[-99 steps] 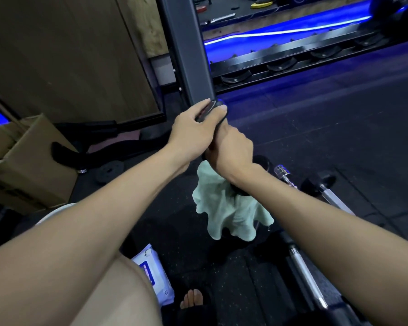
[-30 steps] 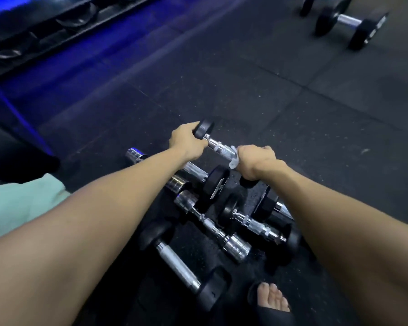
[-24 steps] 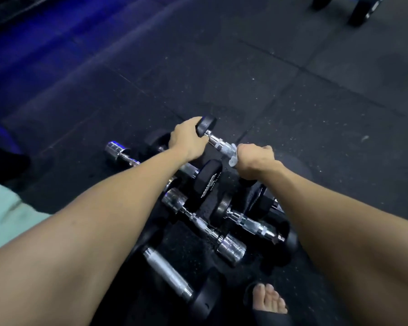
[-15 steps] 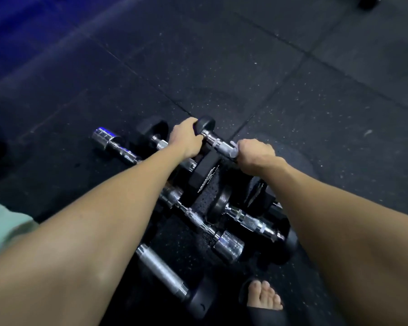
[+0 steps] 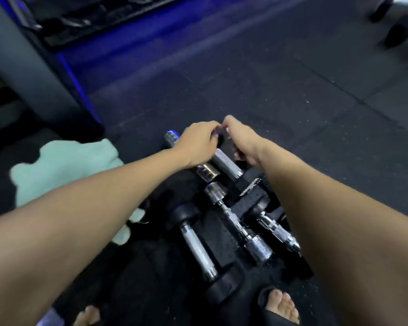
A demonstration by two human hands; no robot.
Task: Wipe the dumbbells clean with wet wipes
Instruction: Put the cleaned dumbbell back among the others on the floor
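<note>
Dumbbells (image 5: 224, 222) lie clustered on the dark rubber floor (image 5: 280, 85) directly below your two forearms, their chrome handles running roughly from upper left to lower right. Far left: a pale green cloth (image 5: 64, 165) lies crumpled on the floor, well apart from both hands; part of it disappears under your left forearm. Left of centre: your left hand (image 5: 198, 145) is curled, knuckles up, over the far end of the uppermost dumbbell (image 5: 226, 164). The fingers bend round its dark head, though motion blur hides the exact contact. Just beyond that hand a chrome end cap (image 5: 171, 137) of another dumbbell shows. Centre: the held dumbbell's smooth chrome handle emerges between your hands and slopes toward you, ending at a black head that rests among the others. Right of centre: your right hand (image 5: 242, 140) sits just beside the left, fingertips nearly touching it above the same dumbbell. Its fingers are bent, and you cannot tell from this blurred view what, if anything, they pinch. Nearer you, three further handles lie side by side, the leftmost smooth, the other two knurled. Bottom edge: your toes (image 5: 284, 307) in a black sandal, just beside the nearest dumbbell head. Upper right corner: more dumbbells (image 5: 400, 27), blurred, well apart from the cluster.
</note>
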